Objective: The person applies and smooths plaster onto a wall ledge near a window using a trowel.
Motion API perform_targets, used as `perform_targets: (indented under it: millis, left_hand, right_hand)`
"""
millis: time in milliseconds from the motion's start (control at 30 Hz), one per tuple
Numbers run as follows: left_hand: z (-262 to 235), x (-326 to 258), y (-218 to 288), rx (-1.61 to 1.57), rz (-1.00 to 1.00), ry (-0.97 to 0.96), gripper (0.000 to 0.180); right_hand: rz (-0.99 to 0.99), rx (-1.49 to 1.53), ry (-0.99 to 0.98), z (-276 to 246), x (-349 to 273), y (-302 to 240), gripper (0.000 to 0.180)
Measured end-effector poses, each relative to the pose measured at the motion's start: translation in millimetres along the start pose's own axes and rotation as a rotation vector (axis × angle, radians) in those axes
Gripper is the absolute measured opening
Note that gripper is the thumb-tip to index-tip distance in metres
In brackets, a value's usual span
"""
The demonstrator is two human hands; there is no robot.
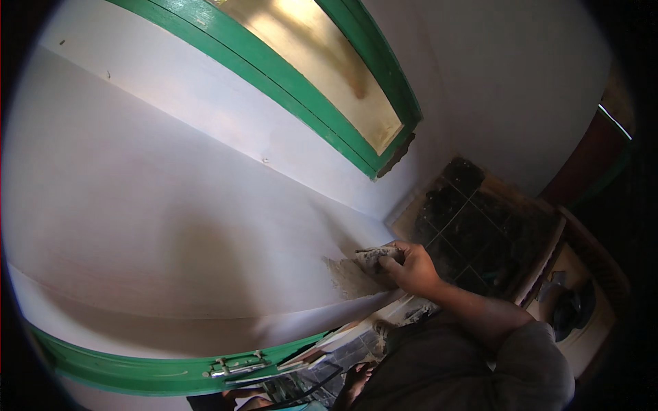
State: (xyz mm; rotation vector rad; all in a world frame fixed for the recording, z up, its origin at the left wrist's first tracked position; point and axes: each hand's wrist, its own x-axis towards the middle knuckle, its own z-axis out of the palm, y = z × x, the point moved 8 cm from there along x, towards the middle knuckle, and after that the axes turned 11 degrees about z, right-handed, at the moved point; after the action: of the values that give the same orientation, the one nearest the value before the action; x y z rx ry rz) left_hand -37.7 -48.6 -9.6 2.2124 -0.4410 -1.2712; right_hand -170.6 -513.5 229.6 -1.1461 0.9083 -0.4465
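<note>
My right hand (416, 270) is closed round a grey, mottled, plaster-caked piece (377, 257), thumb on top; whether it is a tool or a lump cannot be made out. That piece is at the white wall (157, 164), at the upper edge of a rough grey-brown patch (349, 279) where the wall's white coat is absent. Down by my dark shirt, at the lower edge, part of my left hand (358, 379) shows in shadow. Its fingers are too dark and partly hidden to read.
Above is a green-framed window (295, 103) with chipped wall at its lower corner. A green door edge with a metal bolt (236, 365) runs along the lower left. Dark, dusty tiles (466, 226) lie in the corner. At right, a wooden chair (589, 267) bears a black object (574, 308).
</note>
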Motion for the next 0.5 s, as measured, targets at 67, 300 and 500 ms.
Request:
perform_targets:
  millis: [67, 300, 500]
  left_hand:
    - [2.5, -1.0, -8.5, -0.028, -0.002, 0.007, 0.031]
    - [6.7, -1.4, -25.4, -0.07, 0.004, 0.026, 0.032]
    - [8.4, 0.1, -23.2, -0.169, 0.003, -0.003, 0.033]
  right_hand:
    - [-0.022, -0.021, 0.019, -1.1, 1.7, -0.2, 0.023]
    - [-0.066, 0.129, -0.046, 3.8, -2.2, 1.2, 0.021]
    - [-0.01, 0.089, -0.013, 2.7, -3.7, 6.8, 0.02]
